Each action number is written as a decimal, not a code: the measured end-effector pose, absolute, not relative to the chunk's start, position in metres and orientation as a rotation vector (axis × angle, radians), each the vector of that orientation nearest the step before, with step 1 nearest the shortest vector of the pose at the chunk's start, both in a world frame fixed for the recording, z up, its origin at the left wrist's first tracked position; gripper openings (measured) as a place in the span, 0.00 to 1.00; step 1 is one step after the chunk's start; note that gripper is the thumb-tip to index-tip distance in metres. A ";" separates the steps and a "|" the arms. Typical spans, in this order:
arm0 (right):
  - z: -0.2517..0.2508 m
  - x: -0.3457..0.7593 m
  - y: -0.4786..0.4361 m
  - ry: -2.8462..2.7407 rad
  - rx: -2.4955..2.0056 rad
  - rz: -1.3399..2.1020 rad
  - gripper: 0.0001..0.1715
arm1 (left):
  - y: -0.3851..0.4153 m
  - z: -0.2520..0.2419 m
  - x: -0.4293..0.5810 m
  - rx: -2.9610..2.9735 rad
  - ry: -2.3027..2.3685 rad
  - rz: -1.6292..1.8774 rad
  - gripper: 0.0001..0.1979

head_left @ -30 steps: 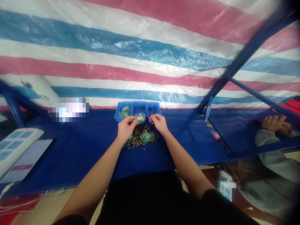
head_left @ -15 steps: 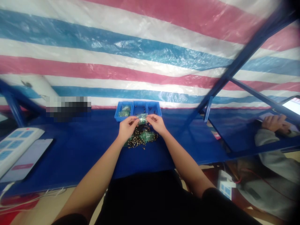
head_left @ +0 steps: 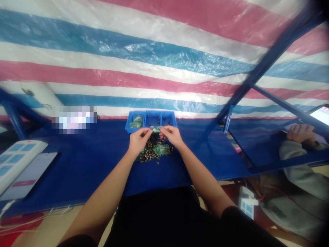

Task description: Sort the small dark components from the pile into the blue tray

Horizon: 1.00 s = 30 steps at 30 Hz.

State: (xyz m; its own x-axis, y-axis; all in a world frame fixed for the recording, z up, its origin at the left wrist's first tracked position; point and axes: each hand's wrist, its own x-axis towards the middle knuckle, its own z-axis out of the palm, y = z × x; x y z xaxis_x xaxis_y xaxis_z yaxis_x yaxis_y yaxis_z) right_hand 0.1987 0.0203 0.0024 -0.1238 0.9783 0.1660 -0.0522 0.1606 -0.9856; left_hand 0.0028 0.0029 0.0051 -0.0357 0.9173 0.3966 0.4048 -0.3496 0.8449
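Note:
My left hand (head_left: 138,140) and my right hand (head_left: 172,134) are raised over a blue table (head_left: 84,164), fingers pinched on the two ends of a small green clear bag (head_left: 155,129). Below them lies a pile of small dark and brass-coloured parts (head_left: 151,153) mixed with more green bags (head_left: 161,149). Just behind the hands stands a blue three-compartment tray (head_left: 151,120); its left compartment holds green bags, the others hold a few dark parts.
A white power strip (head_left: 15,161) and a phone (head_left: 28,176) lie at the table's left end. A striped tarpaulin (head_left: 154,61) hangs behind. A blue frame bar (head_left: 257,75) slants at right, where another person's hand (head_left: 300,132) rests on an adjoining table.
My right hand has come in toward my left and taken hold of the small green bag, which only the left hand held a second ago. At far right a lit screen has appeared.

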 end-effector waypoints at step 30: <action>0.000 0.198 0.022 -1.308 -1.038 1.138 0.26 | 0.003 0.008 0.005 1.600 1.369 1.386 0.23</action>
